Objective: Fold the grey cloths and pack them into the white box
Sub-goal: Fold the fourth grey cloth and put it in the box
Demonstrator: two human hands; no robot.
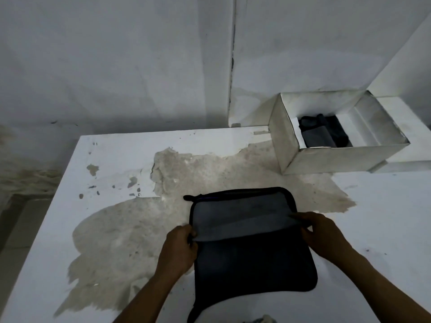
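Note:
A grey cloth (242, 220) with a dark border lies on the white table (112, 155) in front of me, on top of a darker cloth (254, 266). My left hand (179, 248) pinches the grey cloth's left edge. My right hand (321, 231) pinches its right edge, and the near flap is lifted between them. The white box (326, 159) stands open at the back right of the table. Folded grey cloths (319, 134) lie inside it.
The table's white top is peeled away over a large rough patch (210, 178) in the middle. White walls close the back, with a white ledge (410, 164) beside the box. The table's left edge drops to the floor.

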